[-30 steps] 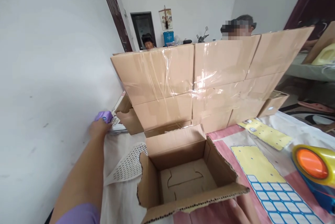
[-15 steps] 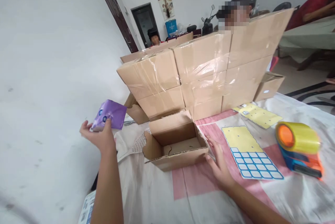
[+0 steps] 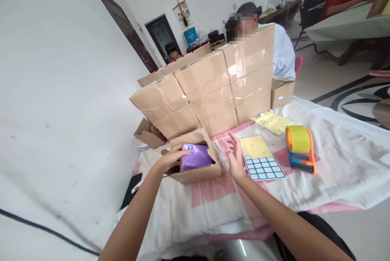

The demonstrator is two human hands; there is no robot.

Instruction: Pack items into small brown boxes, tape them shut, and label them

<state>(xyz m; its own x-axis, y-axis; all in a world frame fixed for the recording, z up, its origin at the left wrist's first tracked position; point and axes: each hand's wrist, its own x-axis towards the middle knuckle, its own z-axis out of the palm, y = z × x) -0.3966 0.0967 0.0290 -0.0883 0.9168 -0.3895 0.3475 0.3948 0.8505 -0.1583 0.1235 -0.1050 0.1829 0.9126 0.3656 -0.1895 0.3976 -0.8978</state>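
A small open cardboard box [image 3: 198, 175] sits on the cloth-covered table in front of me. A purple packet [image 3: 196, 156] lies inside it. My left hand [image 3: 172, 158] grips the packet's left edge at the box's rim. My right hand [image 3: 235, 156] hovers just right of the box with its fingers spread, holding nothing, next to a yellow and blue sticker sheet [image 3: 261, 158].
A wall of several taped cardboard boxes [image 3: 210, 90] stands behind the open box. A yellow and orange tape dispenser [image 3: 300, 149] rests at the right, another sticker sheet [image 3: 273, 122] beyond it. A person [image 3: 278, 47] sits behind the boxes; others are farther back.
My left hand has carried the purple packet from the left into the open box. My right hand has lifted off the table beside the box. The camera has pulled back.
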